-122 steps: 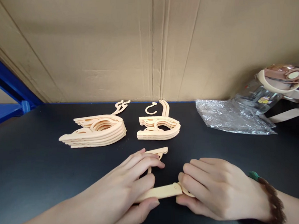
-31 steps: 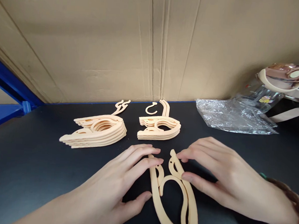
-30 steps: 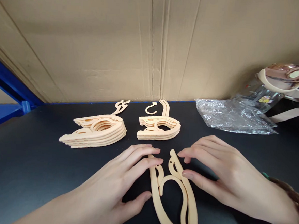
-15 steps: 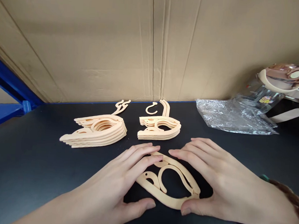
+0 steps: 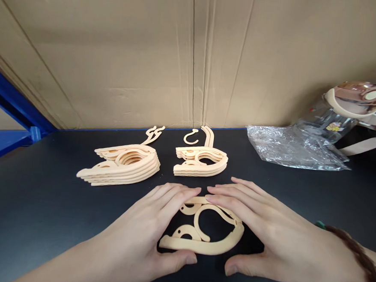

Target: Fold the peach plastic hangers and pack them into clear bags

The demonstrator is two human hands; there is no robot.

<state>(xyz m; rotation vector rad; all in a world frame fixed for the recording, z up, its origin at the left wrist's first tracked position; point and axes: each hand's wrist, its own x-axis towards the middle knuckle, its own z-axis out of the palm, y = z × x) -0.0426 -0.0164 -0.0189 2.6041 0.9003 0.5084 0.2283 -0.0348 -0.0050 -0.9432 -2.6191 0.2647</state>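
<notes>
The folded hanger (image 5: 203, 247) lies flat on the worktop (image 5: 41, 216) between both hands. The left hand (image 5: 149, 235) and right hand (image 5: 265, 236) are spread open around it, fingertips touching its far edge. Beyond lie a left stack (image 5: 125, 166) and a right stack (image 5: 201, 163).

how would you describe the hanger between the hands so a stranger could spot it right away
On the black tabletop below the cardboard wall sit a larger hanger stack and a smaller hanger stack. Nearer the camera, one folded peach hanger lies flat between the left hand and right hand. Unlike its neighbours, it is single, not stacked.
</notes>
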